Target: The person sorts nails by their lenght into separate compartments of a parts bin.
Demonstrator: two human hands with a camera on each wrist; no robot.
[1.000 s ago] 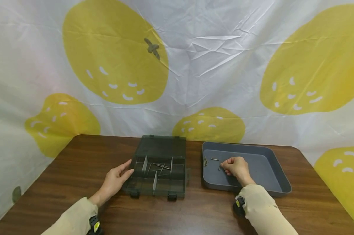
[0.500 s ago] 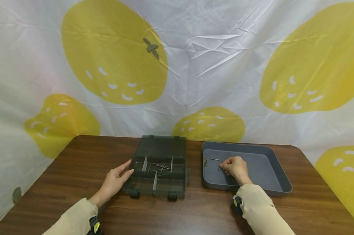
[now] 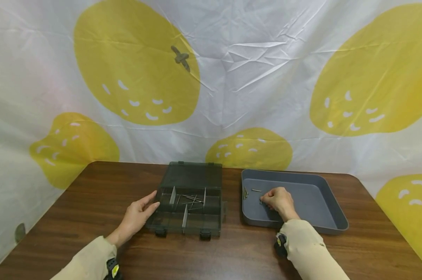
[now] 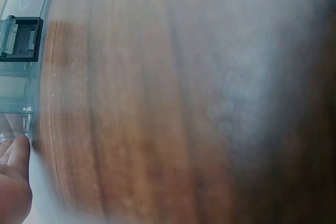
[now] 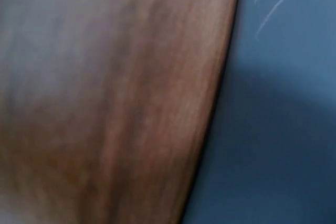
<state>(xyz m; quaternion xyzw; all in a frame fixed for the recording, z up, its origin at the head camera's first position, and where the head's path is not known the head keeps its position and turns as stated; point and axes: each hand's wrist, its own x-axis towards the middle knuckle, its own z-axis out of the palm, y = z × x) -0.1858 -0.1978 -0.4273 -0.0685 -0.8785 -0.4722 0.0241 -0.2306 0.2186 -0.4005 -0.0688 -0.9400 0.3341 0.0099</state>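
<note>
An open, dark see-through compartment box (image 3: 203,222) lies on the table, its lid folded back. Several thin metal screws or nails (image 3: 192,199) lie crossed in its middle back compartment. At the box's left side, my left hand (image 3: 135,216) rests its fingers and thumb against the edge; those fingertips (image 4: 20,153) also show in the left wrist view. Over the grey tray (image 3: 316,202), my right hand (image 3: 280,201) pinches a small screw (image 3: 261,202), mostly hidden by the fingertips. Several brass-coloured screws (image 3: 245,192) lie by the tray's left wall, and a single screw (image 3: 256,190) lies beside them.
Pale dividers (image 3: 185,216) split the box, and black latches (image 3: 205,234) stick out at its front. Bare wooden table (image 3: 232,249) lies in front of box and tray. Behind the table hangs a white cloth (image 3: 232,97) with yellow fruit prints.
My right hand has shifted slightly left within the tray, the pinched screw moving with it. My left hand and the box have stayed in place.
</note>
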